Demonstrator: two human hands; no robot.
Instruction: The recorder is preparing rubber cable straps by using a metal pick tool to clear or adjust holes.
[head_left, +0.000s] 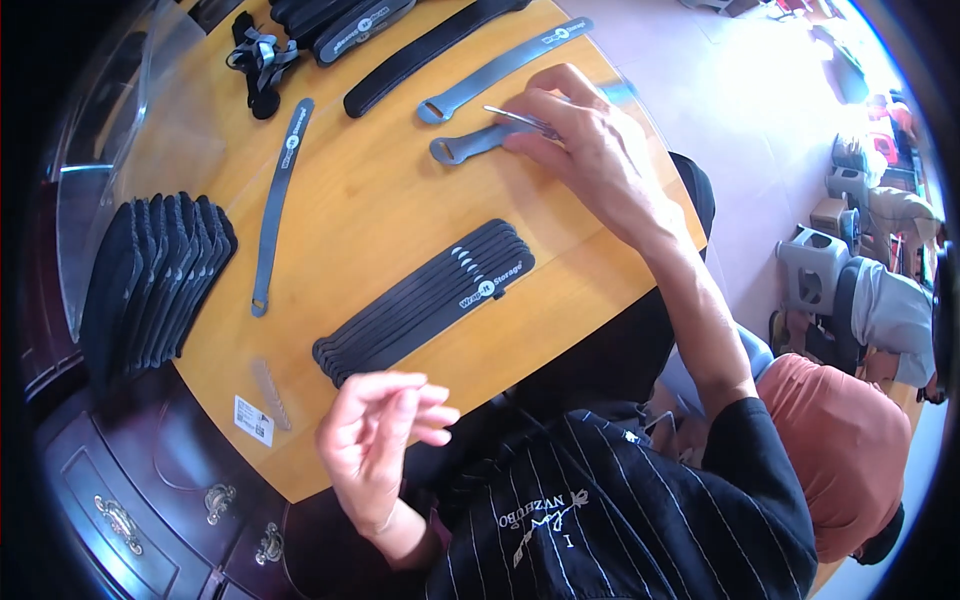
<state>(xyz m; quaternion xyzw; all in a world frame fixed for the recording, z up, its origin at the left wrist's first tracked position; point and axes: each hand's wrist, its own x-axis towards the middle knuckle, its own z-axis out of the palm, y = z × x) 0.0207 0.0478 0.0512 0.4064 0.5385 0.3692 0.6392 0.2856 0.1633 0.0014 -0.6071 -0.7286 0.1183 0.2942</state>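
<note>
On the table (370, 190), a stack (420, 300) of black straps lies slantwise in the middle, pale printing on its top, and a fan (160, 280) of black straps spreads at the left edge. One loose grey strap (275, 210) lies between the fan and the middle; another grey strap (470, 75) and a black strap (400, 75) lie at the far side, near a dark bundle (265, 60). A white label (253, 420) sits at the near left corner. The right hand (600, 150) covers the middle of the work strap (462, 147), at the table's right side; this is grey, flat and narrow, its rounded end slotted. That hand pinches a thin metal tool (515, 117); whether it grips the strap too, I cannot tell. The left hand (375, 440), fingers parted and loosely bent, is near the stack's lower end.
</note>
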